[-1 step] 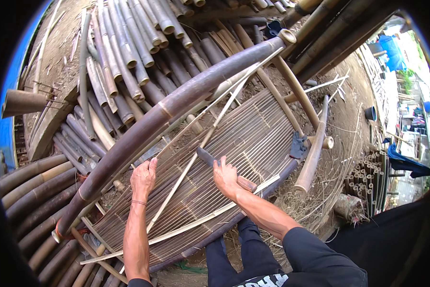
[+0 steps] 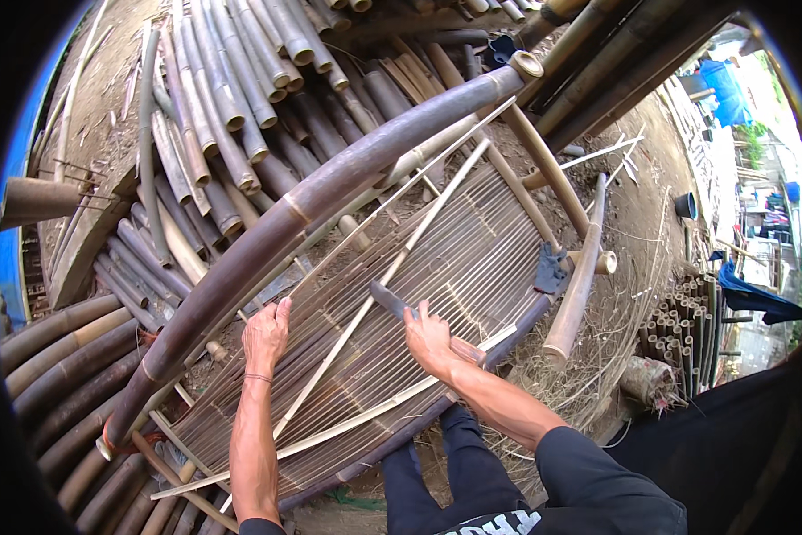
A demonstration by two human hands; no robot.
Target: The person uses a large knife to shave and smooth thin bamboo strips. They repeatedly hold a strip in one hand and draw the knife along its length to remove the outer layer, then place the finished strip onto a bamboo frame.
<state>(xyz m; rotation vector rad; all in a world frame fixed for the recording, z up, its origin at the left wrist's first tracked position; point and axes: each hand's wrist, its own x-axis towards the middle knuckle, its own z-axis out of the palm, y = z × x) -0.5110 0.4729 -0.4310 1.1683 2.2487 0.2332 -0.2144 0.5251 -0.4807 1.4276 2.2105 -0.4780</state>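
Note:
My left hand (image 2: 265, 341) is closed around the near end of a thin bamboo strip (image 2: 401, 190), which runs up to the far right of a bamboo bench frame. My right hand (image 2: 429, 339) grips a knife (image 2: 392, 301) with a dark blade and a wooden handle; its blade points up and left, close to a pale loose strip. That loose bamboo strip (image 2: 374, 294) lies diagonally over the slatted seat (image 2: 459, 236). Another pale strip (image 2: 365, 423) lies along the seat's near side. Above my hands spans the thick dark bamboo rail (image 2: 307, 192).
Piled bamboo poles (image 2: 231, 98) fill the far side, and curved poles (image 2: 62, 325) lie at left. A grey-blue glove (image 2: 552, 270) hangs at the seat's right corner, beside a bamboo arm piece (image 2: 579, 276). Cut bamboo sections (image 2: 686, 312) are stacked at right. Shavings litter the ground.
My right hand and the knife have shifted slightly right and down. The view has moved a little; my left hand keeps nearly the same place.

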